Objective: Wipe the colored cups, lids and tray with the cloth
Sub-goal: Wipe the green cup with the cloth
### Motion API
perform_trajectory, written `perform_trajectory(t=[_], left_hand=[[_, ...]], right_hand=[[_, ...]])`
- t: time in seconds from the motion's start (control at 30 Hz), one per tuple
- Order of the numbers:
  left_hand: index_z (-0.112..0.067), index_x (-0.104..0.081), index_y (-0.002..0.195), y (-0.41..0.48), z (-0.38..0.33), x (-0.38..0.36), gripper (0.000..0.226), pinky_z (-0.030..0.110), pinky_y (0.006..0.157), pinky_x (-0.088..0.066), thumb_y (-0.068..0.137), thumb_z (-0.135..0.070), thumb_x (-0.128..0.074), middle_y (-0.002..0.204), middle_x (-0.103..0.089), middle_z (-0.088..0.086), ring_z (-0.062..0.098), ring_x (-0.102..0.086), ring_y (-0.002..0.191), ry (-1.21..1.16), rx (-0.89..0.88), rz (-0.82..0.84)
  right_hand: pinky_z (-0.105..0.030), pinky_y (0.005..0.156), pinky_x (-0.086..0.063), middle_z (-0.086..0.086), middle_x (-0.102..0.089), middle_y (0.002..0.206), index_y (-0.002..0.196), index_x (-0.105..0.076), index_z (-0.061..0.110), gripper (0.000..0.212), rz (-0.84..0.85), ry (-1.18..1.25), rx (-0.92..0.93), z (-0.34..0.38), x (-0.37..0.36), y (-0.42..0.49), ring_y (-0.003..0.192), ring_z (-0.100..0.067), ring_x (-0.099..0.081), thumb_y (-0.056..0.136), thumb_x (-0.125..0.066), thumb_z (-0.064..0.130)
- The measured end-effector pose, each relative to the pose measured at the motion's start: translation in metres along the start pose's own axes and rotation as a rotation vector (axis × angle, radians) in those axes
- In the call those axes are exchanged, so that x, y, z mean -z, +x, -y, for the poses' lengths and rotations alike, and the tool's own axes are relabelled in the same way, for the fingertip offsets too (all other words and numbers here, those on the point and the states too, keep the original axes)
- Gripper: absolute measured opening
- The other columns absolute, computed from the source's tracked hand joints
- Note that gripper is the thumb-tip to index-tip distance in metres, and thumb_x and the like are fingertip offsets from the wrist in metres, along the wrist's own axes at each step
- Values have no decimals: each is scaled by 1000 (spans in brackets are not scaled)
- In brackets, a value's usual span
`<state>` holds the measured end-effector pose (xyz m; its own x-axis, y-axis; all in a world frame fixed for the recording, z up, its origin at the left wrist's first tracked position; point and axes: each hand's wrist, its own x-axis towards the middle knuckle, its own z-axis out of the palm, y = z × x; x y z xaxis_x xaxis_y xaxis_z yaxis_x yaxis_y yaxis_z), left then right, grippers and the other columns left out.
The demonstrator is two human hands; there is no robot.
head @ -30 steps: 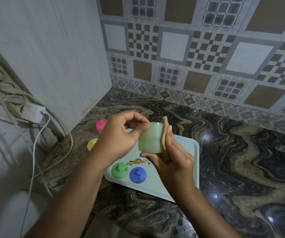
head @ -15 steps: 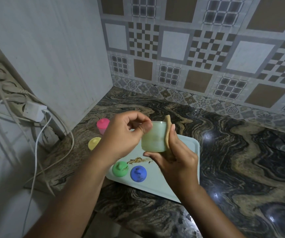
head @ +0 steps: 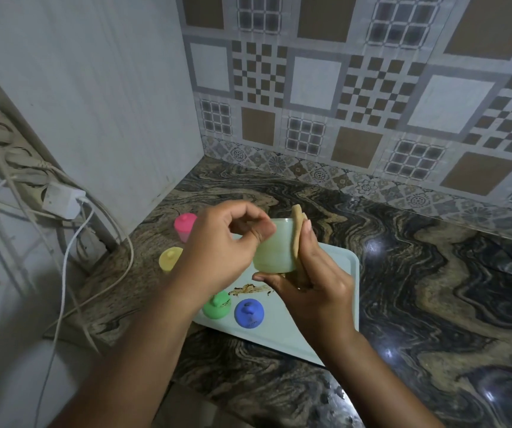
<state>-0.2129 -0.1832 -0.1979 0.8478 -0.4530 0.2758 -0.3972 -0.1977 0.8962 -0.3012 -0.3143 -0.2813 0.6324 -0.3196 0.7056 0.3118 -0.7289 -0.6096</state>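
Head view: two hands hold one pale green cup and one tan cloth above a tray.
The left hand point(head: 227, 251) is curled, its thumb and fingers pinching the rim of the pale green cup point(head: 274, 251). The right hand point(head: 313, 288) grasps the tan cloth point(head: 297, 239), pressing it flat against the cup's right side, with its thumb under the cup's base. What is inside the cup cannot be seen. Below the hands lies one pale tray point(head: 341, 273) holding two lids, a green lid point(head: 216, 305) and a blue lid point(head: 249, 313) side by side, and a brown smear point(head: 248, 290) just beyond them. Left of the left hand, off the tray on the marbled countertop point(head: 433, 288), stand one yellow cup point(head: 170, 259) and, farther back, one pink cup point(head: 184, 225), both capped. A white charger point(head: 63, 201) hangs farther left, and a patterned tile wall point(head: 356, 103) stands behind.
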Motion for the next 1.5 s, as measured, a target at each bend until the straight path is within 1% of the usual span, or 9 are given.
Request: perform_trajectory(t=[0.17, 0.33, 0.43, 0.53, 0.67, 0.87, 1.1, 1.3, 1.5], left_hand=[[-29, -76, 101, -3, -8, 7, 25, 23, 78, -55, 85, -44, -65, 96, -76, -11, 3, -70, 89, -116, 39, 49], [-22, -74, 86, 1, -7, 12, 11, 35, 77, -58, 75, -25, -71, 82, -75, -4, 9, -70, 82, -362, 194, 107], [-22, -71, 82, 4, -7, 13, 9, 37, 74, -59, 82, -13, -74, 74, -70, -9, 9, -66, 75, -255, 140, 96], [-27, -69, 81, 2, -8, 11, 14, 24, 74, -49, 86, -14, -74, 75, -69, -16, 4, -63, 74, 34, -36, 73], [-30, -75, 94, -2, -11, 8, 12, 17, 79, -52, 84, -36, -72, 93, -74, -16, 4, -68, 91, -26, -38, 50], [-25, -76, 84, 0, 0, 9, 12, 37, 75, -60, 76, -30, -70, 89, -75, -4, 15, -71, 93, -430, 276, 104], [-31, -74, 86, 0, -9, 4, 3, 25, 71, -54, 87, -28, -73, 84, -72, -17, 8, -67, 78, 17, -55, -10], [-24, -77, 98, 1, -5, 12, 21, 39, 81, -60, 82, -34, -67, 104, -76, 0, 12, -71, 99, -368, 199, 123], [-29, -72, 78, 4, -4, 6, 6, 28, 64, -52, 81, -29, -77, 75, -70, -13, 6, -64, 70, -89, 60, 16]], right_hand=[[-19, 75, -56, 1, -73, 113, 142, -46, -4, 92, -77, 181, -142, 9, 4, 4, 85, 6, -62, 73, -84, 45], [-40, 54, -53, -25, -70, 83, 146, -48, 15, 90, -22, 390, -277, 7, 7, 6, 55, -22, -51, 73, -82, 57], [-33, 71, -59, -10, -76, 102, 144, -48, 1, 91, 7, 189, -140, 7, 6, 5, 72, -16, -63, 76, -82, 51], [-17, 93, -54, -25, -67, 127, 137, -46, -13, 92, -27, -6, 26, 5, 3, 5, 107, -28, -72, 70, -89, 33], [-16, 79, -54, -8, -72, 118, 142, -43, -3, 93, -34, 163, -110, 6, 4, 3, 92, 8, -59, 73, -85, 43], [-34, 65, -57, 22, -67, 124, 146, -44, 4, 92, -14, 326, -202, 8, 6, 7, 73, -7, -53, 77, -78, 56], [-24, 89, -57, -27, -71, 117, 135, -49, -14, 87, -19, -14, 8, 6, 5, 8, 97, -36, -73, 69, -89, 26], [-22, 77, -58, 43, -55, 128, 139, -48, -11, 92, -27, 236, -128, 9, 14, 14, 99, 22, -49, 69, -89, 33], [-15, 96, -52, -24, -63, 133, 135, -51, -15, 86, 46, -10, 1, 10, 7, 11, 116, -25, -68, 68, -92, 20]])
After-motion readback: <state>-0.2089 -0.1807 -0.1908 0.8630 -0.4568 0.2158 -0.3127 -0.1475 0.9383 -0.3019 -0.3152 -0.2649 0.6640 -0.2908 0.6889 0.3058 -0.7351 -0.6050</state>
